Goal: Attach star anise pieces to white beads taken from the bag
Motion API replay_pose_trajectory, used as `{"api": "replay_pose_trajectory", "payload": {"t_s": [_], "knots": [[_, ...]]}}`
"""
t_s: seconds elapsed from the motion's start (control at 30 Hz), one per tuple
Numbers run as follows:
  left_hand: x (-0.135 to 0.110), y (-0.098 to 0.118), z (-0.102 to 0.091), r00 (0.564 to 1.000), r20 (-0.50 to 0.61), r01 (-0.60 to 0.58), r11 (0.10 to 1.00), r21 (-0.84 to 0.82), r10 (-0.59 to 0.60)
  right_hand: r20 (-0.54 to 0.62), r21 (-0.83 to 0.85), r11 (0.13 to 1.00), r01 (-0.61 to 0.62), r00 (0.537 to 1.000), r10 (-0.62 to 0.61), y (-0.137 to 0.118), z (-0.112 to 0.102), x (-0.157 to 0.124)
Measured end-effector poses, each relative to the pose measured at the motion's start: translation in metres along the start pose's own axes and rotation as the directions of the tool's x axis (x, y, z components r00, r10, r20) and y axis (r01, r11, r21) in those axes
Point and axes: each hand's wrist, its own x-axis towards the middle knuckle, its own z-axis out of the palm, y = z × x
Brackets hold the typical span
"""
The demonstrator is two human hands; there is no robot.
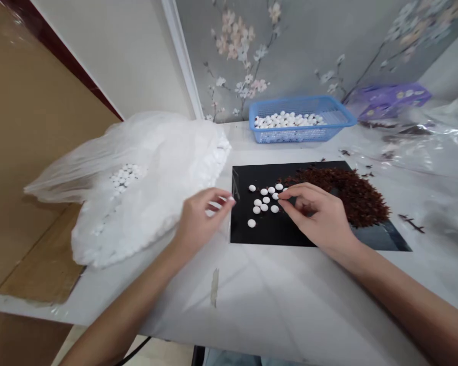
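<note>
My left hand (206, 213) pinches a small white ball (232, 199) between thumb and forefinger, just over the left edge of a black mat (242, 234). Several loose white balls (264, 207) lie on that mat. My right hand (315, 211) is closed in a pinch over the mat, its fingertips at the right side of another white ball (275, 196). Whether those fingertips hold something is hard to make out. Beside and behind my right hand spreads a heap of reddish-brown dried flakes (361, 198), partly covered by the hand.
A blue plastic basket (303, 133) with many white balls stands against the flowered wall. To the left is a large translucent bag (164, 168) full of white balls. Clear plastic bags (435, 147) and a purple packet (391, 99) lie on the right. Cardboard (41, 254) borders the table's left side.
</note>
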Motion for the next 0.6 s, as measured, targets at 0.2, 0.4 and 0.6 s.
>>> {"api": "replay_pose_trajectory", "payload": {"t_s": [0.2, 0.4, 0.6], "knots": [[-0.015, -0.002, 0.029, 0.879, 0.440, 0.415, 0.752, -0.512, -0.184, 0.043, 0.052, 0.998, 0.019, 0.999, -0.021, -0.007, 0.000, -0.001], [-0.016, -0.003, 0.032, 0.801, 0.558, 0.559, 0.609, -0.563, -0.220, 0.161, 0.273, 0.946, -0.176, 0.978, 0.135, -0.024, -0.002, -0.006], [-0.013, -0.008, 0.032, 0.751, 0.627, 0.614, 0.565, -0.551, -0.204, 0.237, 0.381, 0.875, -0.300, 0.946, 0.221, -0.035, -0.001, -0.007]]}}
